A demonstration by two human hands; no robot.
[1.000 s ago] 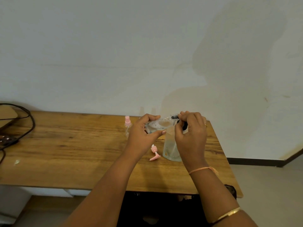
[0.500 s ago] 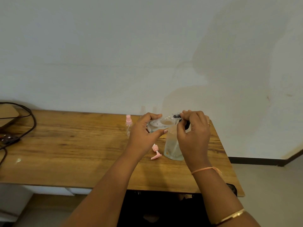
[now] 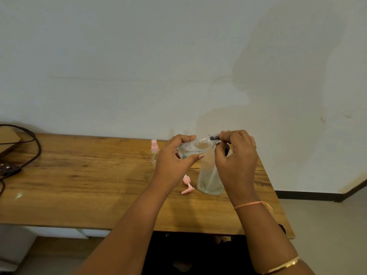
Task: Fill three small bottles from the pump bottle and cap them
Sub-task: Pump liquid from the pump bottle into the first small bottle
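My left hand point(image 3: 174, 161) grips a small clear bottle point(image 3: 195, 148), held tilted almost on its side above the table. Its mouth meets the black nozzle point(image 3: 214, 138) of the pump bottle point(image 3: 208, 177), a clear bottle standing on the wooden table point(image 3: 89, 185). My right hand point(image 3: 236, 159) is curled over the pump head and pinches the nozzle. A second small clear bottle with a pink spray cap point(image 3: 154, 152) stands just left of my left hand. A loose pink pump cap point(image 3: 187, 186) lies on the table beside the pump bottle's base.
Black cables point(image 3: 29, 147) and a dark power strip point(image 3: 8, 169) lie at the table's far left. The table's right edge is close behind my right wrist, with floor beyond. A white wall rises directly behind the table.
Both hands keep their hold on the small bottle and the pump nozzle. They have shifted only slightly up in the view.
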